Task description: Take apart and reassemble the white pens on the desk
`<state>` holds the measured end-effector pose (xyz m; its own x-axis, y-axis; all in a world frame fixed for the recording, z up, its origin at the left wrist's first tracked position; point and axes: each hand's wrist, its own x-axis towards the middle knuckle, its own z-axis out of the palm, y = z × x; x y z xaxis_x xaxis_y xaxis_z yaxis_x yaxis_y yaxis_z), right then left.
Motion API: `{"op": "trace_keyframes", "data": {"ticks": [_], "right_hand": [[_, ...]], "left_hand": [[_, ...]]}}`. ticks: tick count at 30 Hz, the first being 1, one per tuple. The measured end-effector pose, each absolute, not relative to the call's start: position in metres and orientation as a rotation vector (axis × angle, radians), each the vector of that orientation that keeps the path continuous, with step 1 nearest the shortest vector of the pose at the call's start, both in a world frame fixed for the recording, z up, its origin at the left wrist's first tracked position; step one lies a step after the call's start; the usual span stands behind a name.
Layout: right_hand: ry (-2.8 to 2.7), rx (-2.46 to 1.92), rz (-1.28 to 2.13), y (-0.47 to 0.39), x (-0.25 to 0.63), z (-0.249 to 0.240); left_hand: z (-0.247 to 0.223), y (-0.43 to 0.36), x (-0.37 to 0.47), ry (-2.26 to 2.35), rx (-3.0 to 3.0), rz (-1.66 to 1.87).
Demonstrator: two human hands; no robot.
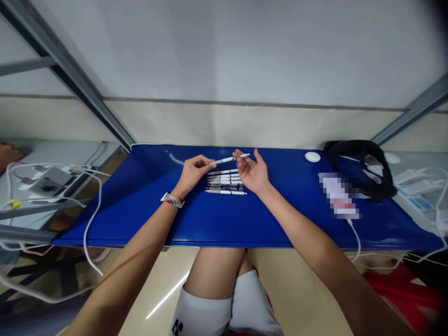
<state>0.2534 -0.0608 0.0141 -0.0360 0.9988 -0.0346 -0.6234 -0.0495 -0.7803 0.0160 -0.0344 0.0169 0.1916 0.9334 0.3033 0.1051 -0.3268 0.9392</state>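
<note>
My left hand pinches a white pen with a grey grip near its grey end and holds it just above the table. The pen's far end reaches the fingers of my right hand. That hand is palm up, thumb spread apart and fingers loosely bent, touching or nearly touching the pen. Below both hands, several similar pens lie side by side in a stack of rows on the blue tabletop. The right ends of some pens are hidden behind my right hand.
At the right lie a white oval object, a black headband-like strap and a blurred-out phone-shaped thing with a white cable. More cables hang by the left edge. Grey metal posts frame the table; another person's hand shows far left.
</note>
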Motion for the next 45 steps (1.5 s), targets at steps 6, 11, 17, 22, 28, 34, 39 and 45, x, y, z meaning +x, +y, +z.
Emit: {"op": "trace_keyframes", "data": {"ticks": [6,11,17,22,28,34,39,45], "right_hand": [[-0.494,-0.709,1.586,-0.065,0.251,0.023],[-0.402,-0.624,1.691,-0.068,0.247,0.028],[-0.356,-0.578,1.720,-0.069,0.250,0.029],[-0.360,-0.616,1.688,-0.067,0.248,0.028],[-0.404,-0.635,1.666,-0.066,0.248,0.027],[-0.428,-0.659,1.659,-0.067,0.250,0.027],[-0.448,-0.667,1.640,-0.067,0.250,0.027],[-0.715,-0.750,1.553,-0.066,0.255,0.025]], "left_hand": [[0.018,-0.035,0.016,1.000,1.624,1.239],[0.017,-0.034,0.015,0.999,1.619,1.255],[0.016,-0.033,0.015,1.002,1.623,1.252],[0.018,-0.035,0.015,1.013,1.632,1.235],[0.018,-0.036,0.017,1.006,1.635,1.234],[0.018,-0.035,0.017,1.007,1.639,1.234],[0.019,-0.037,0.018,1.000,1.621,1.229],[0.016,-0.034,0.018,0.999,1.632,1.227]]}}
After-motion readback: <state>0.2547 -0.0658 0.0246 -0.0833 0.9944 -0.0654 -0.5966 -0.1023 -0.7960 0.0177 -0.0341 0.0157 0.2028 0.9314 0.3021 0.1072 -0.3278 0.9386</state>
